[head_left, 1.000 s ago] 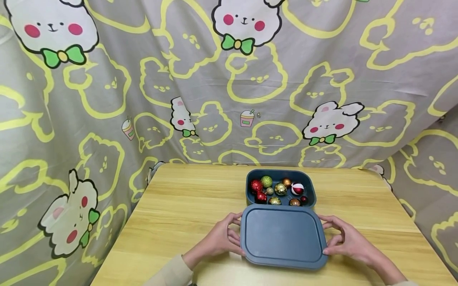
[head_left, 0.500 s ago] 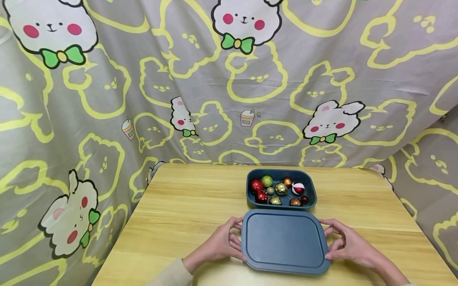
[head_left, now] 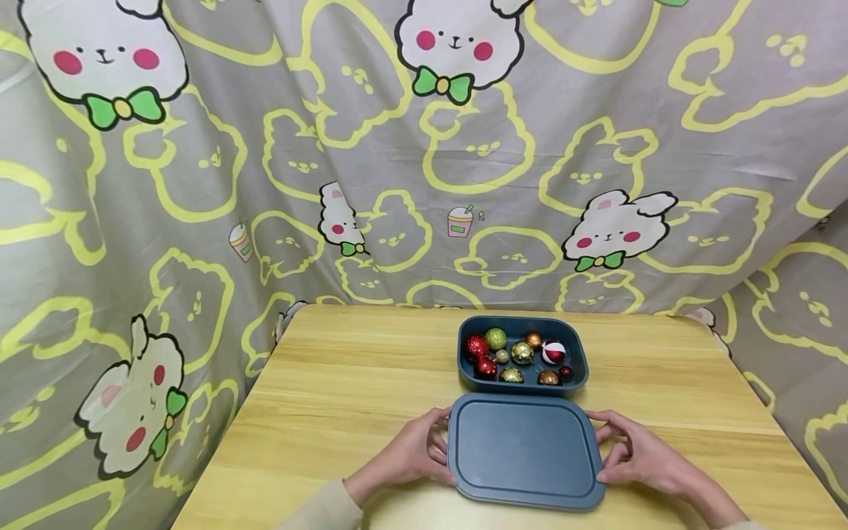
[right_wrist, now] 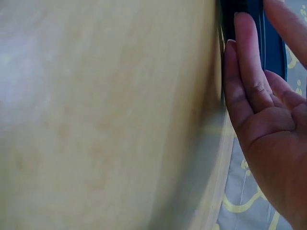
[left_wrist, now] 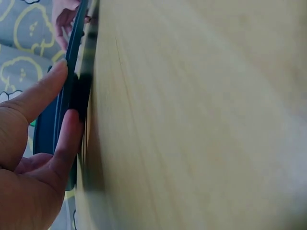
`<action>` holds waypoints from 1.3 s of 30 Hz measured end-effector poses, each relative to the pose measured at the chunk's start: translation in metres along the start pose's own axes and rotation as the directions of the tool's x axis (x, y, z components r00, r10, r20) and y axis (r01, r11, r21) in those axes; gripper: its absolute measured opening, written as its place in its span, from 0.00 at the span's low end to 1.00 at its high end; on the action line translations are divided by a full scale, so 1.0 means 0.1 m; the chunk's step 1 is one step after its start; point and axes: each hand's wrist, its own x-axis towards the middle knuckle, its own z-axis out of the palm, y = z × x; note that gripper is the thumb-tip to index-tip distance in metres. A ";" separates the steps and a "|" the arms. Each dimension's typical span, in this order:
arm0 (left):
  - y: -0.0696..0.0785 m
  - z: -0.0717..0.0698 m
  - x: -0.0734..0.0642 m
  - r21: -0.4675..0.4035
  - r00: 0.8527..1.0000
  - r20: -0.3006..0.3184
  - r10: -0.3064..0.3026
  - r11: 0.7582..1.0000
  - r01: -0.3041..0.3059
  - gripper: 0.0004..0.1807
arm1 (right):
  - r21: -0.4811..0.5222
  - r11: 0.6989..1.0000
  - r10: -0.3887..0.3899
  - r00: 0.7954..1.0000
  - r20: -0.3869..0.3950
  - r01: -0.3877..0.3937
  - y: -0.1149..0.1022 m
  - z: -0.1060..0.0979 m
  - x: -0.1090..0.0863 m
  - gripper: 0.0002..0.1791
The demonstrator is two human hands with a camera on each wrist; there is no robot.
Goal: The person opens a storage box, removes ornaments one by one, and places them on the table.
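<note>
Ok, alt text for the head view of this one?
A left hand and right hand hold a blue-grey lid by its sides, before an open box of shiny ornament balls on a wooden table. A cartoon-print curtain hangs behind.

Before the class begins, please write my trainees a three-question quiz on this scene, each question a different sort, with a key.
1. True or false: the left hand and right hand both hold the blue-grey lid.
2. In the open box, one bauble is partly white. Its other colour is: A) green; B) red; C) blue.
3. Fill in: on the wooden table, the box stands on the ____ side of the lid from the person.

Key: 1. True. 2. B. 3. Far.
</note>
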 end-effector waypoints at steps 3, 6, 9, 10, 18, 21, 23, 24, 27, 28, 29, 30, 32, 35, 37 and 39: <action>-0.02 0.01 0.01 0.026 1.000 -0.011 0.015 1.000 -0.015 0.61 | -0.043 0.999 -0.012 1.000 -0.014 0.011 -0.01 0.01 0.01 0.55; -0.03 0.01 0.03 0.054 0.999 -0.025 0.021 0.998 -0.020 0.61 | -0.112 0.994 -0.022 0.999 -0.040 0.018 -0.02 0.01 0.02 0.56; -0.04 0.01 0.04 0.081 0.999 -0.040 0.023 0.997 -0.020 0.62 | -0.172 0.985 -0.021 0.998 -0.067 0.009 -0.03 0.02 0.02 0.56; -0.04 0.01 0.05 0.084 0.999 -0.045 0.022 0.996 -0.018 0.62 | -0.186 0.983 -0.018 0.997 -0.075 0.004 -0.03 0.02 0.03 0.56; -0.03 0.04 0.08 0.157 0.997 -0.066 0.033 0.987 -0.023 0.64 | -0.292 0.956 -0.066 0.991 -0.119 0.029 -0.02 0.04 0.03 0.55; -0.03 0.04 0.09 0.190 0.997 -0.070 0.040 0.981 -0.026 0.64 | -0.318 0.947 -0.085 0.988 -0.126 0.041 -0.01 0.05 0.03 0.54; -0.03 0.03 0.09 0.212 0.996 -0.071 0.045 0.977 -0.029 0.64 | -0.339 0.939 -0.105 0.986 -0.131 0.054 0.00 0.05 0.03 0.53; -0.04 0.03 0.09 0.218 0.996 -0.071 0.047 0.975 -0.031 0.64 | -0.349 0.935 -0.109 0.985 -0.132 0.057 0.00 0.05 0.03 0.53; -0.05 0.03 0.10 0.223 0.997 -0.068 0.045 0.974 -0.029 0.64 | -0.388 0.920 -0.122 0.983 -0.138 0.060 0.00 0.05 0.04 0.53; -0.05 0.03 0.10 0.221 0.997 -0.064 0.043 0.975 -0.028 0.64 | -0.399 0.915 -0.125 0.982 -0.139 0.059 -0.01 0.05 0.04 0.52; -0.06 0.03 0.10 0.218 0.997 -0.062 0.039 0.976 -0.025 0.63 | -0.410 0.910 -0.125 0.982 -0.141 0.057 -0.01 0.05 0.04 0.52; -0.06 0.03 0.10 0.214 0.998 -0.058 0.036 0.977 -0.023 0.63 | -0.421 0.906 -0.125 0.982 -0.142 0.055 -0.01 0.04 0.04 0.51; -0.06 0.02 0.10 0.212 0.998 -0.052 0.035 0.977 -0.023 0.63 | -0.438 0.898 -0.124 0.981 -0.146 0.048 -0.01 0.04 0.04 0.51; -0.06 0.02 0.10 0.214 0.999 -0.043 0.028 0.977 -0.018 0.62 | -0.450 0.893 -0.108 0.982 -0.155 0.027 -0.01 0.04 0.04 0.49; -0.05 0.02 0.10 0.216 0.999 -0.041 0.023 0.976 -0.014 0.62 | -0.448 0.894 -0.098 0.982 -0.159 0.016 -0.01 0.04 0.04 0.50; -0.05 0.02 0.10 0.212 0.999 -0.040 0.012 0.977 -0.003 0.62 | -0.445 0.895 -0.095 0.983 -0.159 0.015 -0.01 0.05 0.04 0.49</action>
